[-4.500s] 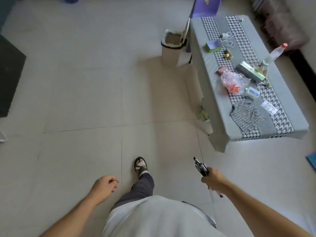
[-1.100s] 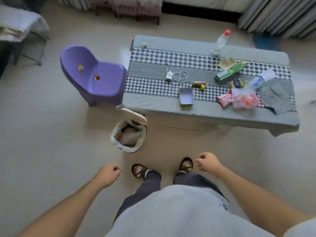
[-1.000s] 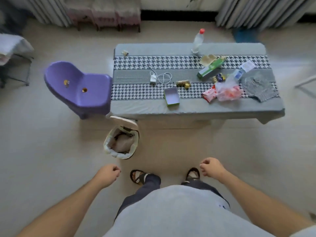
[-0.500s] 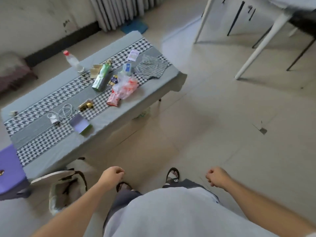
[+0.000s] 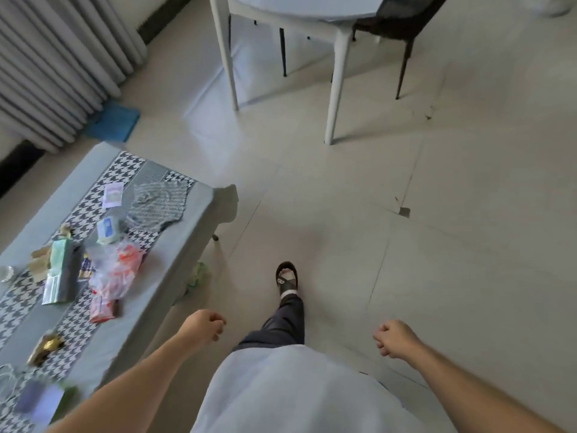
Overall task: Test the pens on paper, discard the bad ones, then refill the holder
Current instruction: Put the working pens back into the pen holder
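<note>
Two bare hands hang loosely curled with nothing in them: the left hand (image 5: 204,324) at seven o'clock, the right hand (image 5: 394,338) at five. No pens, paper or holder can be made out. The low grey table with a houndstooth runner (image 5: 175,251) is cut off at nine o'clock, its clutter blurred. Compared with half a second ago, the view has swung right: the table slid left, and the white dining table (image 5: 335,73) at twelve sits nearer.
</note>
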Action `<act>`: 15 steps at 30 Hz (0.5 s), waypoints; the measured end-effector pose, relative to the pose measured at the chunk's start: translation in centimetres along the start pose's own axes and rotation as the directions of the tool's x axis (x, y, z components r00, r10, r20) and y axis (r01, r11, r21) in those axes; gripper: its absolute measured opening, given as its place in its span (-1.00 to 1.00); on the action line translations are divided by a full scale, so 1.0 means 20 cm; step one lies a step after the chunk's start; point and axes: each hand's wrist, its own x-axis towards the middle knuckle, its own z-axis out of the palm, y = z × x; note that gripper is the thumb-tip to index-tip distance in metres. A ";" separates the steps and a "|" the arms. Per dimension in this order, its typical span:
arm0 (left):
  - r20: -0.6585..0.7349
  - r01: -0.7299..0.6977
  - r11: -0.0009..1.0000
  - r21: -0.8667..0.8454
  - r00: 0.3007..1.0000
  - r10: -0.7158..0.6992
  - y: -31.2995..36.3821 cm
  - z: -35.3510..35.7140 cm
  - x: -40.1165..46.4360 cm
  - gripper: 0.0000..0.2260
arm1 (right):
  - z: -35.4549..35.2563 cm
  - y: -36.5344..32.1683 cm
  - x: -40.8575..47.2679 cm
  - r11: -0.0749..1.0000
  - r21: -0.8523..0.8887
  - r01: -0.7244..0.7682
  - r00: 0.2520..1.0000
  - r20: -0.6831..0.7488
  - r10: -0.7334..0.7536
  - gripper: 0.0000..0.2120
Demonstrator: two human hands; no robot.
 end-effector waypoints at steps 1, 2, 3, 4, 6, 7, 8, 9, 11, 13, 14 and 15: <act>0.007 -0.009 1.000 0.007 1.000 0.009 0.10 -0.03 0.08 -0.86 | -0.06 -0.04 0.04 1.000 0.029 -0.005 1.000 -0.012 0.005 -0.77; 0.018 -0.017 1.000 0.021 1.000 0.017 0.20 -0.06 0.16 -0.85 | -0.13 -0.08 0.07 0.998 0.060 -0.010 1.000 -0.025 0.011 -0.75; 0.036 -0.027 0.999 0.041 0.999 0.025 0.30 -0.09 0.23 -0.85 | -0.20 -0.12 0.09 0.996 0.085 -0.018 0.999 -0.037 0.022 -0.75; 0.056 -0.036 0.997 0.065 0.998 0.033 0.41 -0.12 0.30 -0.85 | -0.28 -0.16 0.12 0.994 0.105 -0.032 0.998 -0.052 0.038 -0.77; 0.086 -0.060 0.992 0.109 0.995 0.050 0.65 -0.19 0.40 -0.85 | -0.44 -0.26 0.15 0.990 0.132 -0.052 0.995 -0.082 0.063 -0.84; 0.098 -0.082 0.989 0.126 0.993 0.069 0.79 -0.23 0.45 -0.86 | -0.52 -0.32 0.18 0.987 0.152 -0.044 0.994 -0.096 0.059 -0.85; 0.113 -0.113 0.983 0.146 0.989 0.097 0.93 -0.26 0.50 -0.86 | -0.61 -0.38 0.21 0.984 0.176 -0.025 0.992 -0.117 0.046 -0.86; 0.126 -0.146 0.974 0.171 0.984 0.125 1.07 -0.30 0.56 -0.86 | -0.70 -0.43 0.24 0.981 0.194 -0.004 0.989 -0.146 0.033 -0.87; 0.148 -0.199 0.957 0.213 0.974 0.169 1.34 -0.37 0.63 -0.85 | -0.85 -0.53 0.29 0.972 0.234 0.022 0.980 -0.197 0.026 -0.88; 0.167 -0.240 0.943 0.233 0.965 0.204 1.58 -0.41 0.69 -0.85 | -0.97 -0.60 0.35 0.961 0.274 0.037 0.972 -0.234 0.029 -0.88; 0.179 -0.264 0.934 0.240 0.958 0.225 1.70 -0.42 0.72 -0.85 | -1.02 -0.62 0.38 0.959 0.280 0.047 0.970 -0.241 0.022 -0.88; 0.189 -0.288 0.925 0.248 0.951 0.245 1.80 -0.43 0.76 -0.85 | -1.08 -0.65 0.42 0.960 0.274 0.054 0.970 -0.241 0.015 -0.89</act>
